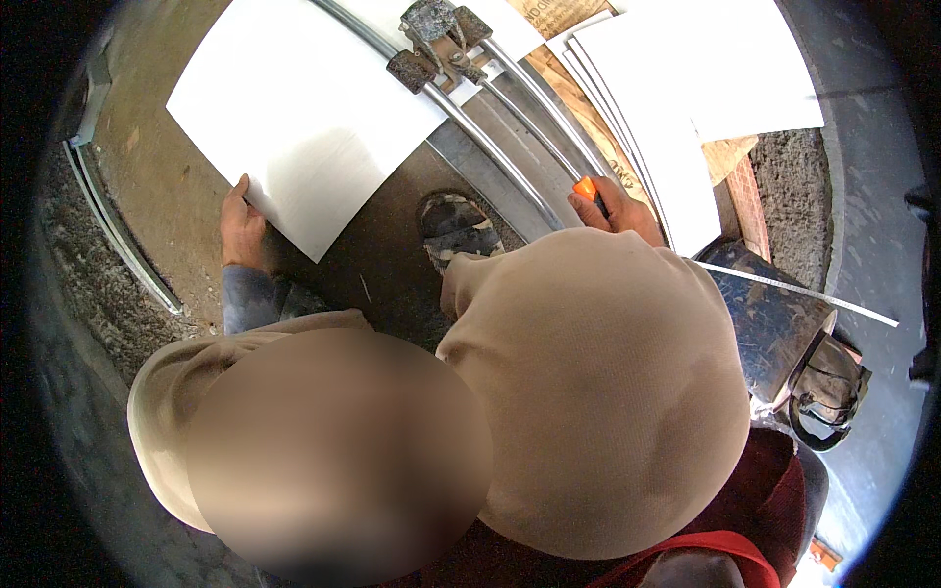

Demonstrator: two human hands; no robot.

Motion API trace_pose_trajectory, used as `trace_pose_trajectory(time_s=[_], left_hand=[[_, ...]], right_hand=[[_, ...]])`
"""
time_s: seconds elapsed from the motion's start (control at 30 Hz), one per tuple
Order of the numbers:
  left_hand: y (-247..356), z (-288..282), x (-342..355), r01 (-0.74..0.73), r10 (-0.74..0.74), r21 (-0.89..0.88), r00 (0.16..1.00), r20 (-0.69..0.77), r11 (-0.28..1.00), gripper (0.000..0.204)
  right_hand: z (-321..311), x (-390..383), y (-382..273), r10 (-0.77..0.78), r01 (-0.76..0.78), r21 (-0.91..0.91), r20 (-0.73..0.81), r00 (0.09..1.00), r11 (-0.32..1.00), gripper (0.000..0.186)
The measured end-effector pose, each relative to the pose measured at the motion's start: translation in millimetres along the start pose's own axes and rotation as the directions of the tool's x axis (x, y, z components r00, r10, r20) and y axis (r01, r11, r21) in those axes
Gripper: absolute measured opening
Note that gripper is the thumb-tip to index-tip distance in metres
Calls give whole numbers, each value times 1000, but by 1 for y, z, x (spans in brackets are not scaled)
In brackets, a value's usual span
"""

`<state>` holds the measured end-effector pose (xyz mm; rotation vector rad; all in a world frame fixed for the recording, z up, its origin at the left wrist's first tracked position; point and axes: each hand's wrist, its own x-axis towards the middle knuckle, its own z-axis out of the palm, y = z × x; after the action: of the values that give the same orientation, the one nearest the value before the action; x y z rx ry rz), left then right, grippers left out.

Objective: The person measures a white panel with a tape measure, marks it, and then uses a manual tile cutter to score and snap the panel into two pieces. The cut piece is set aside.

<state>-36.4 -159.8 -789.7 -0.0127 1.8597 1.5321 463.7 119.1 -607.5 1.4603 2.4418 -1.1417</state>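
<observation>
White ceramic tile (304, 118) lies flat on the bed of a manual tile cutter (490, 157), turned like a diamond, one corner pointing down toward the person and its near edge running from upper left to lower right. The cutter's steel rails (470, 127) run diagonally from the top centre down to the right, with the rusty scoring carriage (436, 44) sitting on them at the far end, over the tile's right edge. The left hand (238, 227) grips the tile's lower left edge, thumb on top, fingers hidden beneath. The right hand (618, 211) is closed around the orange-tipped handle (586, 188) at the near end of the rails. More white tiles (667, 108) lie stacked to the right on wooden boards. A worn shoe (456, 230) rests beside the rails. Bent knees in tan trousers (588, 392) hide both forearms. A dark bucket (774, 323) and a metal ruler (799, 292) stand to the right.
</observation>
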Motion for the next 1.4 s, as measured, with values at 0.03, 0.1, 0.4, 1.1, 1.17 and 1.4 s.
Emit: trace_pose_trajectory(time_s=[0.03,0.1,0.4,1.1,1.17,1.4], left_hand=[[-3,-2,14,90,-94,-117,995,-25,989,39],[-14,-16,27,108,-108,-122,994,9,987,39],[-6,-6,20,120,-130,-152,990,-53,981,35],[-6,-3,0,-348,344,797,920,189,494,25],[-10,3,13,80,-109,-351,992,-63,933,23],[-26,2,26,57,-121,-412,984,-131,910,20]], right_hand=[[0,0,0,15,-15,-6,3,1000,1000,36],[0,-1,-1,32,-32,4,20,999,999,38],[1,-1,-1,46,-46,52,4,999,998,37],[-5,11,-16,-55,55,13,-12,998,998,34],[-3,27,-32,-80,81,34,-24,997,996,33],[16,113,-87,-288,297,31,-157,944,954,33]])
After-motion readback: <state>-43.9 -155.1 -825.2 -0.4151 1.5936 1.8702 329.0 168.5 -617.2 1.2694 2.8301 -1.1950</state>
